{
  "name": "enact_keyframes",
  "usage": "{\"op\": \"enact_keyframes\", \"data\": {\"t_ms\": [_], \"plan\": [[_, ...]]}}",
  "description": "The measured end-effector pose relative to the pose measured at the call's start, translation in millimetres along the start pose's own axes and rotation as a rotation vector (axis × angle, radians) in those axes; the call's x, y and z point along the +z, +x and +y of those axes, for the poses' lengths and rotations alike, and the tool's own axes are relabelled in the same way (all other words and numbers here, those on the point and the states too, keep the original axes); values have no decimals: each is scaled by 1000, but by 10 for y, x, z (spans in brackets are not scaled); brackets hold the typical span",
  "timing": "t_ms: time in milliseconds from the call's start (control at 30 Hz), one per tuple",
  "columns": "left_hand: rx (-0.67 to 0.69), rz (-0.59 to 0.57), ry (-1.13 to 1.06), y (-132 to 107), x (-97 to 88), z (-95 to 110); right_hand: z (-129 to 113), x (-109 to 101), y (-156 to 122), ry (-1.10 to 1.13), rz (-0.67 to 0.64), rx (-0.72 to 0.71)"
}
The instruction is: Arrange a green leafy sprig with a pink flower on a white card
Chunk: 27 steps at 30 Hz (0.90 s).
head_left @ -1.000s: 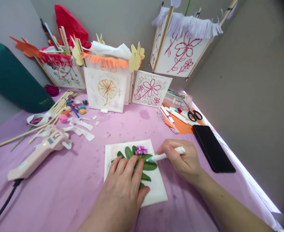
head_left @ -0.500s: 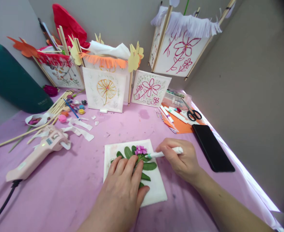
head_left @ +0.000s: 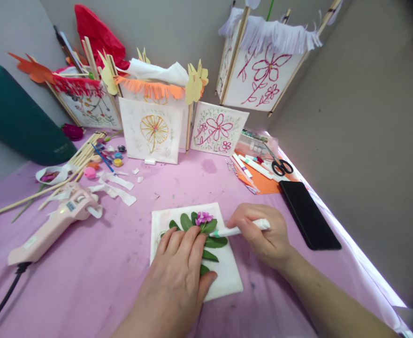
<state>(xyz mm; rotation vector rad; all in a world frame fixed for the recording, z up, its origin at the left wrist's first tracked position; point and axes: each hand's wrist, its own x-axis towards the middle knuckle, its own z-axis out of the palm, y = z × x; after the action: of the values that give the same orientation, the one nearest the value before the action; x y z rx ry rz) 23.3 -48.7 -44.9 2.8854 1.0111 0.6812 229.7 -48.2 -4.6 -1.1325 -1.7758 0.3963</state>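
Observation:
A white paper square (head_left: pixel 227 277) lies on the pink table cover in front of me. On it rests a sprig of green leaves (head_left: pixel 215 242) with a small purple flower (head_left: pixel 204 218) at its top. My left hand (head_left: pixel 178 277) lies flat on the leaves, pinning them to the paper, fingers spread. My right hand (head_left: pixel 264 237) grips a white pen (head_left: pixel 241 229) with a green tip. The tip touches the paper at the leaves just right of the flower.
A pink glue gun (head_left: pixel 53 219) with a black cord lies at left. A black phone (head_left: pixel 308 213), scissors (head_left: pixel 282 166) and markers (head_left: pixel 252 166) on orange paper are at right. Decorated paper lanterns (head_left: pixel 152 129) and bamboo sticks (head_left: pixel 76 159) stand behind.
The pen tip has shifted slightly along the edge of the leaves, down and to the right of the flower. My left hand has stayed pressed on the sprig.

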Motion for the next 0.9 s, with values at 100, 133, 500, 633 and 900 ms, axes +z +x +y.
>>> {"op": "enact_keyframes", "data": {"t_ms": [100,133,500,633,900], "plan": [[-4,4,-12,0,-3,-3,8,-27,-20,49,68,17],[-7,5,-14,-1,-1,-3,13,-34,-28,62,93,27],[-34,-72,44,33,-23,28,34,-28,-35,-29,138,35],[-43,-90,58,43,-34,26,53,-60,-4,-160,138,-130],[-49,-79,36,20,-25,34,206,138,32,-252,-97,-118]]}}
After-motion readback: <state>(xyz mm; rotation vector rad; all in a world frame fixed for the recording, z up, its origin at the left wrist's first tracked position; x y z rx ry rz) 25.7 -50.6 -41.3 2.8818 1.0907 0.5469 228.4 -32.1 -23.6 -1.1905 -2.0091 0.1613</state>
